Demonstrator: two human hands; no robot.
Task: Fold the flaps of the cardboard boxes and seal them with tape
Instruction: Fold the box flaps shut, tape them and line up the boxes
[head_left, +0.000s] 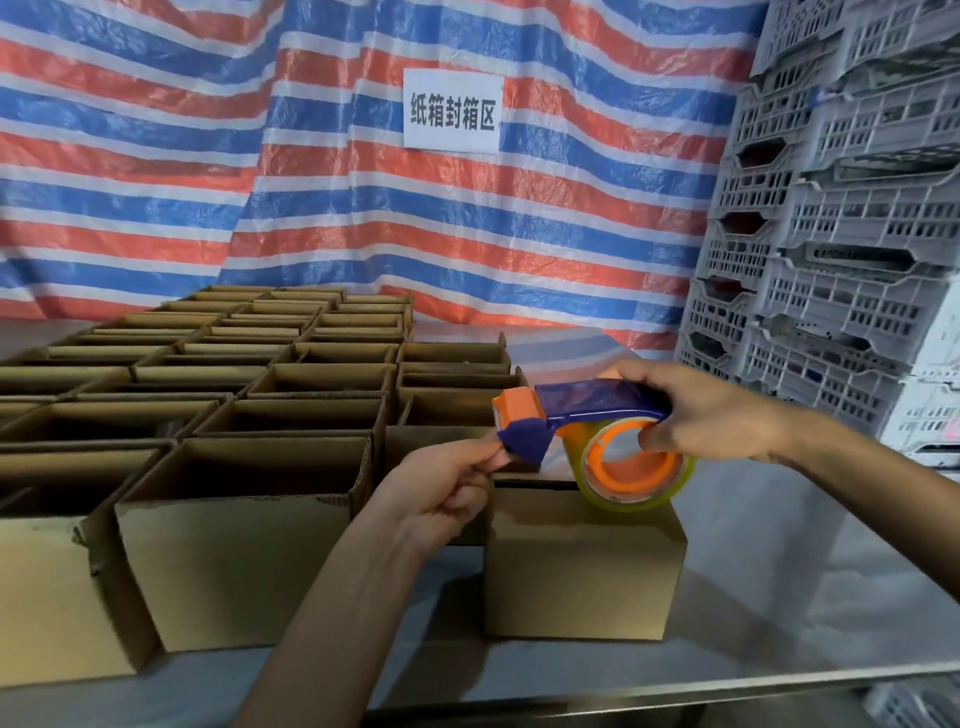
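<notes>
A closed cardboard box (582, 571) stands near the table's front edge, apart from the others. Above its top my right hand (711, 410) grips a blue and orange tape dispenser (566, 415) with a roll of clear tape (636, 467); the roll hangs just over the box's top. My left hand (447, 493) pinches at the dispenser's blue front end, fingers curled; the tape end itself is too small to make out. Several open boxes (244, 519) stand in rows to the left and behind.
The boxes sit on a steel table (779, 597) whose front edge runs along the bottom. Stacked grey plastic crates (841, 208) rise at the right. A striped tarpaulin with a paper sign (452, 111) hangs behind.
</notes>
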